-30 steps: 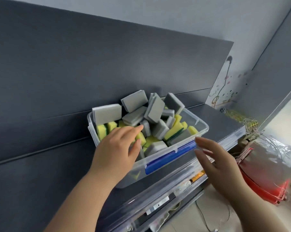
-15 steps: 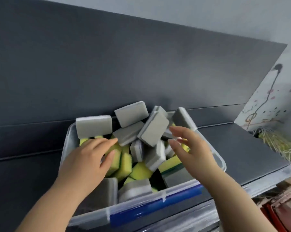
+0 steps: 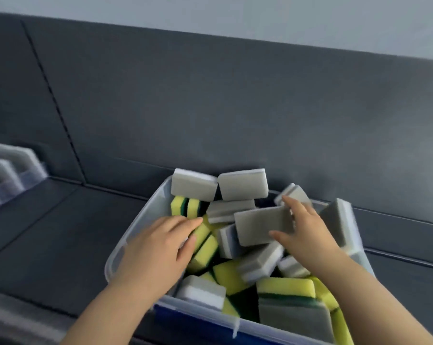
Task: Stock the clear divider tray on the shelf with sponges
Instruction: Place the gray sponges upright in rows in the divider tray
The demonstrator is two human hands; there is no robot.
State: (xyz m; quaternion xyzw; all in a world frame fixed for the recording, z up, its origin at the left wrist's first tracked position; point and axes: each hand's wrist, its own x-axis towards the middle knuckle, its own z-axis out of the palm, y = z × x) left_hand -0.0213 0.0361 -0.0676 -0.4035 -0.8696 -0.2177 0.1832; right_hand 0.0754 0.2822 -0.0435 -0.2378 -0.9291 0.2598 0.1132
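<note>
A clear plastic bin (image 3: 125,242) with a blue front handle sits on the dark shelf, heaped with grey sponges and yellow-green sponges (image 3: 285,287). My right hand (image 3: 307,235) grips one grey sponge (image 3: 262,227) near the top of the heap, thumb below and fingers over its right end. My left hand (image 3: 158,247) lies palm down on the yellow sponges at the bin's left side, fingers together; whether it holds one I cannot tell. The clear divider tray (image 3: 8,175) shows at the far left edge, its compartments looking empty.
The dark grey shelf surface (image 3: 61,232) stretches between the bin and the divider tray. A dark back panel (image 3: 210,108) rises behind both. The shelf's front lip runs along the lower left.
The view swung left, bringing the divider tray into sight. My right hand reached into the bin and closed around a grey sponge. My left hand stayed on the yellow sponges.
</note>
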